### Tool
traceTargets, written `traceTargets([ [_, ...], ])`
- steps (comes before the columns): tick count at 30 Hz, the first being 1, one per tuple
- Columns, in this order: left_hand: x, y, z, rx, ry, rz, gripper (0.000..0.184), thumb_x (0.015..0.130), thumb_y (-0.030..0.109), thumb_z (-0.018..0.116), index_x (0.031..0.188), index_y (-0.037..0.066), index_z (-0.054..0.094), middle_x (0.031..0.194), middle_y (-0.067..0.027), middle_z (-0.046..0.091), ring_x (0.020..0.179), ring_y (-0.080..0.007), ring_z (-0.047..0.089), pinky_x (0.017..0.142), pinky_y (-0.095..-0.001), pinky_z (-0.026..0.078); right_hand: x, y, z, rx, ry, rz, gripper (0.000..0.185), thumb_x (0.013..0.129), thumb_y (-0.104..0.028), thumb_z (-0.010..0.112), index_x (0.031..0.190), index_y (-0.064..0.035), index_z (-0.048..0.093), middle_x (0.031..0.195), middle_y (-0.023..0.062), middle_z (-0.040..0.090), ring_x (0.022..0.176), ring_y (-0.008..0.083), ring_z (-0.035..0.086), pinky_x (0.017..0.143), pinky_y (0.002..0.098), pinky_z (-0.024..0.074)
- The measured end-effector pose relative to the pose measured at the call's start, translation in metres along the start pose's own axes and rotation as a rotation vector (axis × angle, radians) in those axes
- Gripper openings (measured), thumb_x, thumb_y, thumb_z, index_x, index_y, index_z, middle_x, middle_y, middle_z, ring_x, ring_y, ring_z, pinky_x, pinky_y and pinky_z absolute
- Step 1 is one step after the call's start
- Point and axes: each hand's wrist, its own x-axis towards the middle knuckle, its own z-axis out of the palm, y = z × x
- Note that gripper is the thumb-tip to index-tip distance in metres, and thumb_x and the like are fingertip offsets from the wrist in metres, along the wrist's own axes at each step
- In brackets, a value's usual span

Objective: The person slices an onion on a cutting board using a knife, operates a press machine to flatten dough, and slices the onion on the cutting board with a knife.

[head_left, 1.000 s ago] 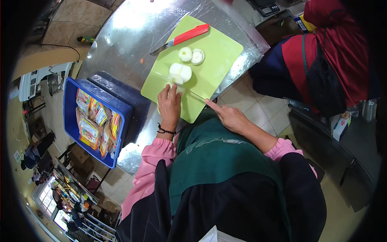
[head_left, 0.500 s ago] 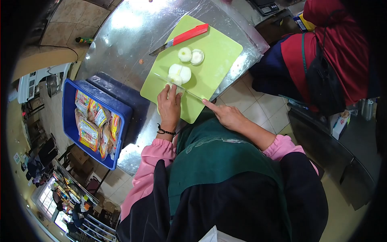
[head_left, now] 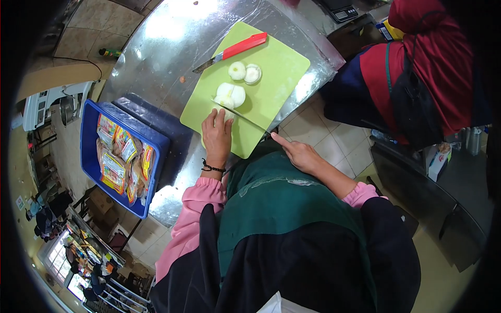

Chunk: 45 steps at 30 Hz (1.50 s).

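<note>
On the green cutting board lie peeled white onion pieces. My left hand has its fingertips pressed on an onion piece at the near side of the blade. My right hand grips a knife, index finger stretched along it; most of the handle is hidden. The thin blade slants across the board against the onion. Just beyond it sits a larger cut onion. Two smaller onion pieces rest farther up, touching each other. A red-handled knife lies across the board's far part.
A blue crate with several plastic food packets stands left on the metal table. Someone in a red garment is close by at the right. A digital scale sits at the far right.
The knife has been drawn back to the right, its tip now nearer the onion. My right hand moved slightly right with it. My left hand stays on the onion piece.
</note>
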Motion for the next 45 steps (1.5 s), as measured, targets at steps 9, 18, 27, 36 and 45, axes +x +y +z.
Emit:
traceTargets([
  [9,-0.001,-0.002,0.001,-0.001,-0.007,-0.011,0.032,0.079,0.016,0.064,0.109,0.006,0.058,0.109,-0.0172,0.056,0.097,-0.032,0.055,0.082,-0.0389,0.045,-0.003,-0.029,-0.022,-0.073,0.022,-0.043,0.057,0.086,-0.011,0.043,0.137,-0.0327,0.029,0.073,0.0193,0.054,0.067,0.0366,0.057,0.067,0.0449,0.0467],
  [18,-0.002,-0.002,0.001,0.008,-0.013,0.0,0.033,0.078,0.014,0.065,0.11,0.007,0.058,0.109,-0.0177,0.056,0.097,-0.0329,0.055,0.082,-0.039,0.045,0.009,-0.021,-0.016,-0.052,-0.042,-0.049,0.059,0.085,-0.009,0.042,0.137,-0.0328,0.03,0.073,0.0199,0.054,0.068,0.0365,0.058,0.066,0.0454,0.0469],
  [27,0.0,0.0,-0.001,-0.006,-0.004,-0.023,0.033,0.078,0.013,0.065,0.11,0.006,0.058,0.109,-0.0177,0.056,0.097,-0.0329,0.055,0.082,-0.0391,0.045,0.024,-0.008,0.006,-0.04,0.025,-0.046,0.057,0.087,-0.012,0.042,0.138,-0.0318,0.027,0.071,0.0206,0.054,0.068,0.0385,0.058,0.067,0.0469,0.0463],
  [36,-0.003,-0.004,0.002,-0.043,0.016,-0.017,0.033,0.078,0.014,0.064,0.109,0.004,0.057,0.109,-0.0175,0.056,0.096,-0.0328,0.054,0.082,-0.039,0.045,-0.004,-0.02,-0.012,-0.056,-0.042,0.017,0.056,0.087,-0.012,0.042,0.138,-0.0325,0.027,0.075,0.0202,0.054,0.068,0.0374,0.057,0.067,0.0449,0.0466],
  [45,-0.003,-0.004,0.003,-0.04,0.019,-0.013,0.031,0.078,0.014,0.064,0.107,0.003,0.058,0.108,-0.0174,0.056,0.095,-0.0332,0.054,0.081,-0.0389,0.046,-0.004,-0.028,-0.019,-0.062,-0.049,-0.033,0.058,0.086,-0.01,0.043,0.137,-0.0327,0.029,0.074,0.0212,0.055,0.069,0.0376,0.058,0.067,0.0456,0.0469],
])
